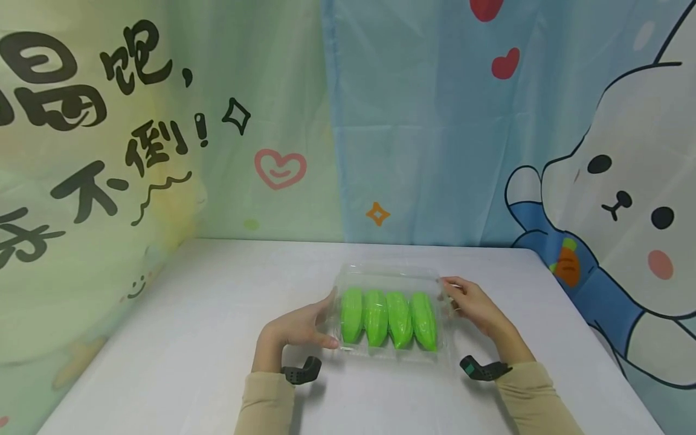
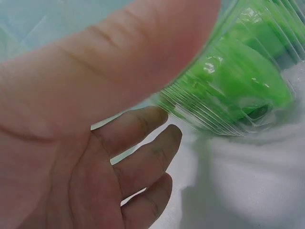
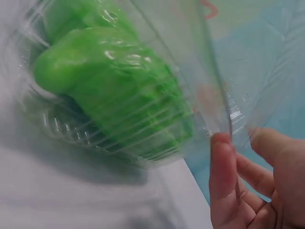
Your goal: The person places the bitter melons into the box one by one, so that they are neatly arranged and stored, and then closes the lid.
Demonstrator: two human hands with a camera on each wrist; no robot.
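Note:
A clear plastic box [image 1: 391, 277] with ribbed sides is held just over the white table in the head view. Several bright green, lumpy, long pieces [image 1: 399, 320] stand side by side inside it. My left hand [image 1: 301, 326] grips the box's left side, its thumb at the near corner. In the left wrist view, the thumb [image 2: 128, 52] crosses the rim while other fingers [image 2: 147, 157] lie below, outside the wall. At the far right corner, my right hand [image 1: 475, 305] pinches the plastic edge. Clear sheets spread apart there in the right wrist view; whether the lid is open I cannot tell.
The white table [image 1: 217, 290] reaches back to a printed curtain [image 1: 380, 121] with hearts, lettering and a cartoon animal. Black wrist cameras [image 1: 302, 370] are strapped on both forearms.

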